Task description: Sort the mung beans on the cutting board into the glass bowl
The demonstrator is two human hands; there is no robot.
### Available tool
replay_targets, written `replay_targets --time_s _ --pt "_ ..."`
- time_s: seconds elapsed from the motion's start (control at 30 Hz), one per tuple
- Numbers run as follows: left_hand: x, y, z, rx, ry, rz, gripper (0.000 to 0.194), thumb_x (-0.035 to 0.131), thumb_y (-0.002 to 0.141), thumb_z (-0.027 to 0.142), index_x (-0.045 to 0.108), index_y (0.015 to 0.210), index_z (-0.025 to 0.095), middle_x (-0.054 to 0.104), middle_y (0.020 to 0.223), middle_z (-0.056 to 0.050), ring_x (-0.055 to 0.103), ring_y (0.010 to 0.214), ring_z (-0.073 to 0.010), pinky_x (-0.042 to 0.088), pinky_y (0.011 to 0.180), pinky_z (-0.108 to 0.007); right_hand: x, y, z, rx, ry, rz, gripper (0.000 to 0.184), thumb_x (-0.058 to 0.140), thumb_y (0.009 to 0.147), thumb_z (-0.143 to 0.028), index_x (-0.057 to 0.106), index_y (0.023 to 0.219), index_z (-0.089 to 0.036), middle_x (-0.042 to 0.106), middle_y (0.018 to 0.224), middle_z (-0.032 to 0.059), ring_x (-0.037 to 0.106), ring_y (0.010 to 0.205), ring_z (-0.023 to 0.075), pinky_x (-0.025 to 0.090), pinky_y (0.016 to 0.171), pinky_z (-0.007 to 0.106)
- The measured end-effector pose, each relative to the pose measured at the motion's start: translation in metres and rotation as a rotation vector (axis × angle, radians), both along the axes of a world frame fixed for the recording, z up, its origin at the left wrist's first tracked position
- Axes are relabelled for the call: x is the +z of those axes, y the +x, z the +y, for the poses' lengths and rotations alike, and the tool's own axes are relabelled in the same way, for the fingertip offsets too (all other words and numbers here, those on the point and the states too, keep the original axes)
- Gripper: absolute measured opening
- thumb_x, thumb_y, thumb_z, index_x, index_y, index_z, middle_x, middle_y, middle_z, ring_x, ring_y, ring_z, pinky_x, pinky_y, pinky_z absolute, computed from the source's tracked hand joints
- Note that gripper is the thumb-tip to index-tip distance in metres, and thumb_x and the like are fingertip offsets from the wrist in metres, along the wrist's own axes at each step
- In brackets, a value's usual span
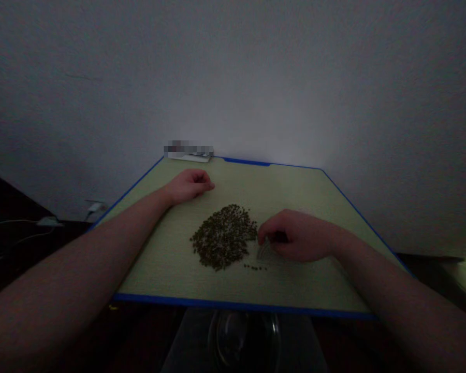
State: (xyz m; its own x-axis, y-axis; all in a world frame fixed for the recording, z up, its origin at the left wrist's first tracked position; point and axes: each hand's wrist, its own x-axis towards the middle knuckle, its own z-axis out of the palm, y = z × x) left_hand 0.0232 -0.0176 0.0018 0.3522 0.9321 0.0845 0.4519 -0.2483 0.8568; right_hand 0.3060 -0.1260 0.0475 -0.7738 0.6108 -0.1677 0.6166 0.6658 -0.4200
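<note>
A pile of small dark green beans [225,235] lies spread in the middle of the pale tabletop [295,186]. My right hand [301,235] is at the pile's right edge, its fingers closed in a pinch on a clear curved piece that looks like a protractor [264,253]. Part of this clear piece is hidden behind the fingers. Just below it, several loose beans [255,268] form a short row. Beyond the pile on the left, my left hand [190,185] rests on the table with its fingers curled and thumb against them; nothing shows in it.
A blue edge strip [241,305] runs round the table. At the back left corner lies a white flat item [190,156], partly blurred. Below the front edge, a round glass vessel [244,336] sits between my legs. Cables and a plug [95,207] are on the left by the wall.
</note>
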Motion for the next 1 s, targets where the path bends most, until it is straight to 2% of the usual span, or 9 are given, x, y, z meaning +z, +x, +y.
replay_targets --time_s 0.13,0.5,0.8,1.0 --pt "-0.001 0.0 0.001 -0.01 0.001 -0.01 0.023 0.064 0.069 0.036 0.053 0.068 0.016 0.044 0.049 0.007 0.038 0.042 -0.0062 0.028 0.043 -0.022 -0.001 -0.002 -0.001 0.001 -0.024 0.003 0.034 0.05 0.067 -0.008 0.068 0.094 -0.019 0.057 0.062 -0.0034 0.047 0.053 0.0093 0.033 0.053 0.022" --pt "-0.001 -0.001 0.003 -0.009 0.004 0.001 0.024 0.064 0.069 0.036 0.052 0.069 0.016 0.045 0.049 0.006 0.038 0.042 -0.0062 0.028 0.043 -0.022 -0.005 -0.011 -0.004 0.055 -0.009 0.091 0.036 0.05 0.073 -0.008 0.067 0.102 -0.016 0.068 0.084 0.0033 0.056 0.067 0.0126 0.04 0.063 0.024" --pt "-0.002 -0.001 0.003 0.002 0.002 -0.012 0.025 0.065 0.069 0.037 0.052 0.067 0.016 0.044 0.048 0.007 0.036 0.042 -0.0054 0.027 0.042 -0.021 -0.003 -0.015 -0.006 0.108 -0.04 0.118 0.035 0.051 0.072 -0.005 0.068 0.101 -0.015 0.069 0.089 0.0049 0.06 0.075 0.0146 0.042 0.07 0.025" --pt "-0.002 0.0 0.003 0.008 0.009 0.007 0.025 0.064 0.069 0.038 0.052 0.068 0.016 0.045 0.048 0.007 0.038 0.042 -0.0063 0.027 0.043 -0.021 -0.005 -0.019 -0.009 0.115 -0.008 0.128 0.034 0.051 0.074 -0.006 0.067 0.102 -0.016 0.07 0.09 0.0051 0.061 0.078 0.0154 0.043 0.071 0.026"
